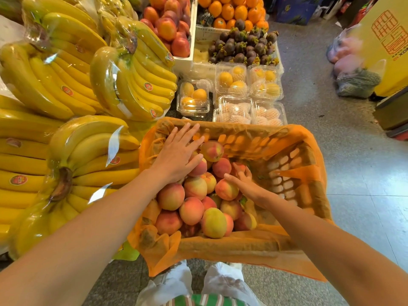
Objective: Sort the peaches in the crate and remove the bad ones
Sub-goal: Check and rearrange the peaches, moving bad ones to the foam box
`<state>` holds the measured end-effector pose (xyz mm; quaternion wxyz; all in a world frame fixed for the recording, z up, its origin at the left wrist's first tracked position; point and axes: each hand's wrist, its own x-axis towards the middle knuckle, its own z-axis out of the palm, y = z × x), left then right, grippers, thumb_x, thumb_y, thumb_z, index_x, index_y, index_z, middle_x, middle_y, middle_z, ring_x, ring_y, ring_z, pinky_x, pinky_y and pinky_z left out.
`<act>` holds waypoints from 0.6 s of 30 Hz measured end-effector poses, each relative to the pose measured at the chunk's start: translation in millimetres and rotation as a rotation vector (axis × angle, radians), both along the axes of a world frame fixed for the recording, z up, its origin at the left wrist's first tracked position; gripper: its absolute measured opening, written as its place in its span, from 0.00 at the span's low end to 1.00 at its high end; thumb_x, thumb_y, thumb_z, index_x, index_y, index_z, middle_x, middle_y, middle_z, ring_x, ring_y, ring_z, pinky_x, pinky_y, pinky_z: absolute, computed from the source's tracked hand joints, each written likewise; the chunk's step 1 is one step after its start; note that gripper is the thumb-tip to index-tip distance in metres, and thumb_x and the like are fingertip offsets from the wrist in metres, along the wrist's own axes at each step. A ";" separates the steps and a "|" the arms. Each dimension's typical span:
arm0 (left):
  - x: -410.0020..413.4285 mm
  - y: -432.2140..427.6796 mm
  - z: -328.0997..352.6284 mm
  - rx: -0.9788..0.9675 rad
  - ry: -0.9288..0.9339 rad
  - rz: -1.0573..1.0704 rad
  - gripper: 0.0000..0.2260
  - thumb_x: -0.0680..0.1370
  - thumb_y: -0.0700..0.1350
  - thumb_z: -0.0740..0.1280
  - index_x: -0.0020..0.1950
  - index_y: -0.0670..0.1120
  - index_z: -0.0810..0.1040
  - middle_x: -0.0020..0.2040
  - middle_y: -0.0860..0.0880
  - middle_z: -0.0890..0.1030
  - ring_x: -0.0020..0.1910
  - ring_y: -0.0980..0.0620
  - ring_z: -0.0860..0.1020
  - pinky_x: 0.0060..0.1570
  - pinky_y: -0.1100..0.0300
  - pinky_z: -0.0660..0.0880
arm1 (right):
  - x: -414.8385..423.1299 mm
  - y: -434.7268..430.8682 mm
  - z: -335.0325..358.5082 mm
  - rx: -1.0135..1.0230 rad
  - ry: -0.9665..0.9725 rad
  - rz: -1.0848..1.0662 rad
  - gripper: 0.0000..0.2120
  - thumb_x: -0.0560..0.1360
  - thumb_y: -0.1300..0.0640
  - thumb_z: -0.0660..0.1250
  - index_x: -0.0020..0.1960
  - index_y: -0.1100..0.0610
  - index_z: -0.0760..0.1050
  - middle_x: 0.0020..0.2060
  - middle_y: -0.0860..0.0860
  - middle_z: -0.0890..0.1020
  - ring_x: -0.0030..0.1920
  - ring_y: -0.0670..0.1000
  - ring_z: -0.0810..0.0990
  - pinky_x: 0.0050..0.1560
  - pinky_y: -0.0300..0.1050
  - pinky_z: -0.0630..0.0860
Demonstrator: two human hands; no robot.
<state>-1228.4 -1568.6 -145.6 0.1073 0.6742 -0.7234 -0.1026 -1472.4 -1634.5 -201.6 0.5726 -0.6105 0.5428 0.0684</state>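
Peaches point(192, 209) are heaped in the left half of the orange-lined crate point(287, 171). The left hand point(176, 155) is laid flat on them, fingers released. One peach point(240, 167) is grasped by the right hand point(247, 184).

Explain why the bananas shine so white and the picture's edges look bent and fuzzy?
Head view: light glares off the plastic wrap on the bananas; the wide lens bows the forearms near the edges; the bags by the yellow box, upper right, are blurred; the peaches, left hand and right hand in the crate are sharp.
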 end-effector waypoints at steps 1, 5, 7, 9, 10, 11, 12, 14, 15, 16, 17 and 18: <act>-0.2 -0.2 0.1 0.001 0.006 0.002 0.31 0.76 0.62 0.44 0.75 0.51 0.63 0.79 0.48 0.51 0.78 0.49 0.46 0.76 0.48 0.42 | -0.8 -2.3 0.3 -0.008 0.003 0.013 0.44 0.71 0.30 0.62 0.78 0.41 0.43 0.76 0.50 0.33 0.77 0.54 0.35 0.76 0.61 0.48; -2.0 -0.5 2.0 0.016 0.015 0.016 0.26 0.79 0.59 0.49 0.75 0.51 0.64 0.79 0.48 0.51 0.78 0.49 0.45 0.76 0.49 0.43 | -3.9 -5.1 1.5 -0.041 0.011 0.029 0.46 0.67 0.27 0.61 0.78 0.42 0.47 0.77 0.51 0.36 0.77 0.54 0.35 0.76 0.62 0.48; -4.8 -0.3 3.3 0.003 0.002 0.023 0.24 0.80 0.57 0.53 0.75 0.51 0.64 0.79 0.48 0.52 0.78 0.49 0.46 0.76 0.49 0.44 | -5.1 -3.8 1.6 -0.060 0.021 0.042 0.45 0.70 0.28 0.60 0.79 0.46 0.51 0.77 0.51 0.35 0.77 0.54 0.35 0.75 0.59 0.48; -8.4 -0.1 4.9 -0.008 -0.002 0.031 0.22 0.82 0.55 0.55 0.75 0.50 0.64 0.79 0.47 0.52 0.78 0.49 0.47 0.76 0.49 0.45 | -6.8 -5.7 3.1 -0.089 0.036 0.054 0.47 0.68 0.26 0.60 0.78 0.51 0.55 0.77 0.51 0.36 0.77 0.54 0.35 0.75 0.58 0.48; -11.6 0.1 6.5 -0.012 0.001 0.039 0.22 0.82 0.54 0.55 0.75 0.50 0.64 0.79 0.47 0.53 0.78 0.49 0.48 0.76 0.49 0.45 | -7.5 -6.5 7.2 -0.100 0.045 0.074 0.47 0.68 0.26 0.60 0.78 0.51 0.56 0.78 0.51 0.37 0.77 0.54 0.36 0.75 0.59 0.49; -14.1 0.2 8.0 -0.019 0.005 0.049 0.22 0.82 0.54 0.56 0.75 0.50 0.65 0.79 0.47 0.53 0.78 0.49 0.48 0.76 0.49 0.46 | -9.1 -8.4 8.8 -0.131 0.045 0.101 0.45 0.69 0.27 0.60 0.78 0.51 0.57 0.78 0.52 0.40 0.77 0.55 0.37 0.75 0.59 0.49; -17.4 0.6 11.2 -0.024 0.013 0.066 0.21 0.82 0.53 0.56 0.74 0.50 0.65 0.79 0.47 0.55 0.78 0.48 0.50 0.76 0.49 0.47 | -9.8 -9.0 14.9 -0.174 0.051 0.132 0.40 0.73 0.31 0.61 0.77 0.52 0.58 0.78 0.54 0.43 0.78 0.56 0.40 0.75 0.58 0.50; -27.8 3.4 14.0 -0.014 0.041 0.092 0.21 0.81 0.52 0.56 0.73 0.49 0.67 0.78 0.46 0.58 0.77 0.47 0.53 0.75 0.49 0.50 | -13.7 -11.1 24.3 -0.265 0.051 0.207 0.32 0.77 0.39 0.62 0.76 0.53 0.61 0.76 0.58 0.52 0.77 0.58 0.49 0.75 0.55 0.54; -34.0 6.7 15.8 -0.017 0.058 0.104 0.22 0.80 0.53 0.55 0.72 0.48 0.69 0.77 0.45 0.61 0.77 0.46 0.56 0.74 0.48 0.52 | -15.4 -11.9 29.0 -0.328 0.035 0.248 0.28 0.78 0.43 0.62 0.74 0.55 0.64 0.74 0.58 0.58 0.76 0.57 0.54 0.73 0.52 0.56; -41.9 11.7 18.5 -0.017 0.072 0.113 0.23 0.79 0.55 0.53 0.71 0.48 0.70 0.75 0.45 0.63 0.76 0.45 0.58 0.73 0.47 0.55 | -16.5 -8.7 37.1 -0.396 0.021 0.294 0.25 0.79 0.46 0.63 0.72 0.56 0.67 0.72 0.57 0.63 0.74 0.56 0.59 0.71 0.49 0.59; -46.8 15.3 18.5 -0.026 0.084 0.129 0.25 0.78 0.55 0.52 0.70 0.47 0.72 0.74 0.44 0.66 0.74 0.44 0.61 0.71 0.47 0.57 | -18.7 -8.4 40.7 -0.453 -0.006 0.331 0.22 0.79 0.48 0.63 0.70 0.57 0.69 0.70 0.55 0.68 0.72 0.55 0.63 0.68 0.47 0.61; -52.8 18.3 21.9 -0.044 0.084 0.159 0.25 0.77 0.55 0.52 0.69 0.46 0.73 0.72 0.44 0.69 0.73 0.44 0.64 0.70 0.47 0.59 | -18.0 -5.4 47.2 -0.496 -0.020 0.355 0.20 0.79 0.50 0.63 0.68 0.58 0.71 0.67 0.54 0.72 0.69 0.54 0.66 0.65 0.45 0.64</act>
